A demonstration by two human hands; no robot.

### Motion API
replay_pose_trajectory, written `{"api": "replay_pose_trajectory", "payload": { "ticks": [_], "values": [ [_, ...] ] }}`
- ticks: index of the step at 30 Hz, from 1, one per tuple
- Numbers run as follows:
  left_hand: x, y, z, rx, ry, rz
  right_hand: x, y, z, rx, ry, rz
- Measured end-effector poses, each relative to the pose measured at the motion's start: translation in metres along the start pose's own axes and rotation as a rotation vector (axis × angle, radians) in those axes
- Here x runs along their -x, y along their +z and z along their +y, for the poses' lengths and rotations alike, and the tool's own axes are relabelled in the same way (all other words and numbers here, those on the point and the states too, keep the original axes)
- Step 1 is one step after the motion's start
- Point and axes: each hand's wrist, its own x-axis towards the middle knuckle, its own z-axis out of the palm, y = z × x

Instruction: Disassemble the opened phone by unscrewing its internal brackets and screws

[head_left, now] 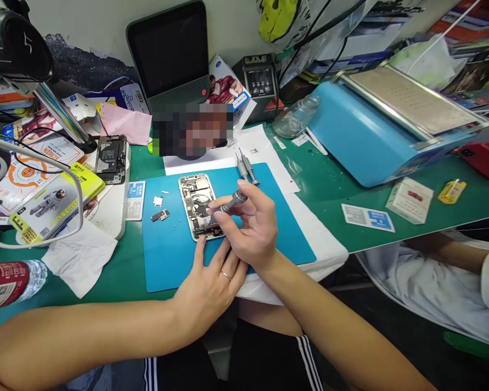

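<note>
An opened smartphone (190,209) lies on the blue mat (167,266), its inner parts exposed. My left hand (212,274), a ring on one finger, rests on the mat with fingers spread, the tips at the phone's near edge. Above the phone, my right hand (255,225) grips a small grey screwdriver (233,202), its tip end hidden by the fingers. Left of the phone lie a dark phone part (160,215), a silvery metal piece (158,201) and tiny bits that may be screws. More small screwdrivers (246,165) lie at the mat's far edge.
A blue machine with a metal plate (358,136) stands at right, beside a glass jar (297,117). Another opened phone (111,157), boxes and a tissue (81,255) are at left, with a bottle (12,285) nearer. Another person's arm (452,250) shows at right.
</note>
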Motion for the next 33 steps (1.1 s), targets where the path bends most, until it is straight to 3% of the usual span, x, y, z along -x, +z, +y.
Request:
{"api": "replay_pose_trajectory", "payload": {
  "ticks": [9,22,33],
  "values": [
    [0.0035,0.0032,0.0085,-0.018,-0.076,0.041,0.001,-0.0004,0.001,0.026,-0.063,-0.013],
    [0.0043,0.0036,0.008,0.019,-0.079,0.046,0.0027,0.0004,-0.0006,-0.007,-0.135,-0.164],
    [0.0051,0.0051,0.0078,0.015,-0.067,0.034,-0.0008,-0.0012,-0.0012,0.067,-0.235,-0.197]
  ]
}}
